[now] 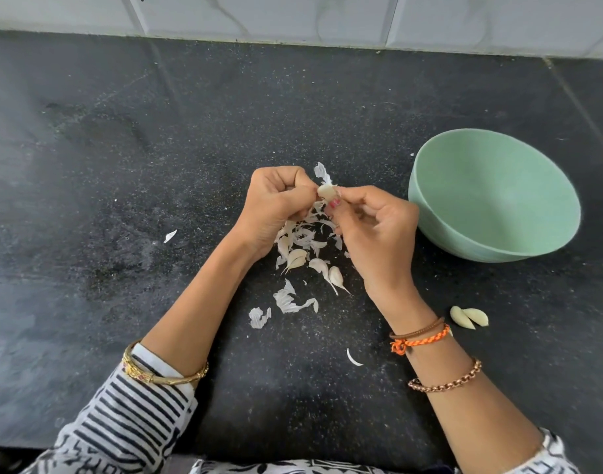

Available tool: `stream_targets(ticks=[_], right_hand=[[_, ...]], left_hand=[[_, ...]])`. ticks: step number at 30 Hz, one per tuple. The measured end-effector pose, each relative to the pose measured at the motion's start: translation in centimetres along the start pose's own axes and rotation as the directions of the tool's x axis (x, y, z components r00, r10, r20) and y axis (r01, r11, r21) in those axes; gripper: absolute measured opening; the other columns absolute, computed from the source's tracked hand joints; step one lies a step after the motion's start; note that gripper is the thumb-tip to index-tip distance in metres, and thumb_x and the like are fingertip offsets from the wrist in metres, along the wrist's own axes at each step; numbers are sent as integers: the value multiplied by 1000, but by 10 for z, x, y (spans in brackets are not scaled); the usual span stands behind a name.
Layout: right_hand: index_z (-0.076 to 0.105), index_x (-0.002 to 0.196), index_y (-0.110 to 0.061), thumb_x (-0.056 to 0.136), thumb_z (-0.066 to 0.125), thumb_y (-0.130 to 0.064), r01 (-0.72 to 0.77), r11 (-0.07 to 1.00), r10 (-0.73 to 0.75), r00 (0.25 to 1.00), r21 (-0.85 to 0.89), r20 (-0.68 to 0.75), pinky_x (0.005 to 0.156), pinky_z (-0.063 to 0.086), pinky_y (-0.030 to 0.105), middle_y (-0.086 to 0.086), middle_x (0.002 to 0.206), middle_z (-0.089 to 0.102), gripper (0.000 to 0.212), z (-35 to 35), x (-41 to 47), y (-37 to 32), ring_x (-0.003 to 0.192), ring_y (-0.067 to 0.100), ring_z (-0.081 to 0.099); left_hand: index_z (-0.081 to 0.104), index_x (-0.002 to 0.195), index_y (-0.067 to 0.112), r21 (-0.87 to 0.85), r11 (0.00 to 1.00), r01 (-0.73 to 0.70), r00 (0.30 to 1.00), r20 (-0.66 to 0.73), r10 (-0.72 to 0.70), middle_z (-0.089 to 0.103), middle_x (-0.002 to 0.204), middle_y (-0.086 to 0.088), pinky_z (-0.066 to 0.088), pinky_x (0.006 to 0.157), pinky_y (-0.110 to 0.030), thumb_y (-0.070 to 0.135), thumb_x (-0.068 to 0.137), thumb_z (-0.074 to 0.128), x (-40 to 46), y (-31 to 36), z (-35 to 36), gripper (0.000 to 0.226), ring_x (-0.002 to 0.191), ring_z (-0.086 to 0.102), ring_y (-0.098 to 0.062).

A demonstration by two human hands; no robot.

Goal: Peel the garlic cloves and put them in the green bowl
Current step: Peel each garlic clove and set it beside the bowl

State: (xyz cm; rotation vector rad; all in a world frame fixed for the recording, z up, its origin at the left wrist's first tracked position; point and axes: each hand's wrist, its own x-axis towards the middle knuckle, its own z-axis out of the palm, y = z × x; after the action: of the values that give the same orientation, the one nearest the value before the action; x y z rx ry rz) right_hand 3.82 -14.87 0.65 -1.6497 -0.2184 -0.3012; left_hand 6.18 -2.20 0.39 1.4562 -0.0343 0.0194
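**Inspector:** State the hands.

**Operator:** On my feed, the left hand and right hand meet above the middle of the worktop. Both pinch one clove between them, fingers curled round it. The left grips it from the left side; the right thumb, with a red nail, presses its lower edge. A strip of skin stands up from the clove, away from me.

**Inspector:** The bowl?

**Operator:** The bowl is green and sits on the worktop just right of the right hand, apart from it. I see nothing in the part of its inside that shows.

**Inspector:** Other cloves?

**Operator:** Two peeled cloves lie touching each other on the worktop, right of the right wrist and nearer me than the bowl. Under and just below the hands lies a heap of peel. In it I make out three unpeeled cloves with their tips still on, near the lower edge of the heap. Whether more lie beneath the hands, I cannot tell.

**Inspector:** Loose scraps?

**Operator:** More peel pieces lie nearer me, one flake well left of the heap, and one curl between the forearms.

**Inspector:** Anything else?

**Operator:** A gold bangle on the left arm over a striped sleeve; an orange thread and a chain on the right. A tiled wall backs the worktop.
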Motion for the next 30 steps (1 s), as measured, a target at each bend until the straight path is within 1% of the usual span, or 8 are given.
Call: stream_targets(ticks=[2,5,7,10,14,19,23,30], right_hand=[[68,83,-9,82,60,9,-155,965,147,988,212,53,53,47,15,-8,62,66,19,0,0,-7,56,2,60],[65,77,-8,84,55,9,-319,852,294,948,414,123,51,44,15,-4,57,65,21,1,0,-12,53,3,55],[65,76,-8,85,55,7,-391,803,373,919,450,132,50,44,15,-4,56,64,21,1,1,-11,52,3,54],[67,80,-9,86,56,4,-447,794,439,890,411,121,50,43,14,-4,56,62,19,-2,4,-10,52,3,52],[65,87,-11,86,56,2,-487,781,481,868,392,120,50,44,15,-4,55,60,16,-3,5,-11,52,4,52],[64,93,-8,85,60,-1,-494,788,494,864,368,100,49,43,15,-5,55,60,12,-3,5,-9,52,4,51],[64,95,-5,84,64,-5,-439,842,442,895,315,64,53,46,15,-5,61,63,11,-1,4,-5,57,3,55],[68,92,-1,78,70,0,-158,975,154,987,158,33,68,52,18,5,80,69,14,-4,3,1,73,6,65]], left_hand=[[53,42,17,23,1000,-14,999,-31,15,45,40,6,30,39,-14,2,62,53,2,0,-3,24,38,37,-3],[47,50,6,71,996,-47,992,-113,55,43,43,4,30,40,-14,6,63,54,3,2,-9,15,40,35,-2],[45,52,8,64,995,-75,989,-121,82,42,45,1,28,41,-14,8,61,55,3,2,-11,14,41,33,-2],[41,49,12,69,987,-146,988,-34,149,39,41,10,27,43,-13,20,67,58,0,1,-10,26,41,32,-3],[60,67,9,109,972,-208,977,63,202,59,49,12,35,48,-7,0,83,61,-2,1,-6,18,44,47,3],[62,90,4,63,972,-227,964,156,215,70,68,14,43,56,-6,-10,80,58,-4,4,-6,18,61,62,4],[64,88,2,71,968,-239,966,114,230,69,66,13,42,55,-6,-12,80,57,-2,2,-5,18,58,60,4],[65,77,7,128,957,-260,965,32,259,67,61,17,41,53,-6,-9,79,62,-1,-1,-5,17,55,58,6]])
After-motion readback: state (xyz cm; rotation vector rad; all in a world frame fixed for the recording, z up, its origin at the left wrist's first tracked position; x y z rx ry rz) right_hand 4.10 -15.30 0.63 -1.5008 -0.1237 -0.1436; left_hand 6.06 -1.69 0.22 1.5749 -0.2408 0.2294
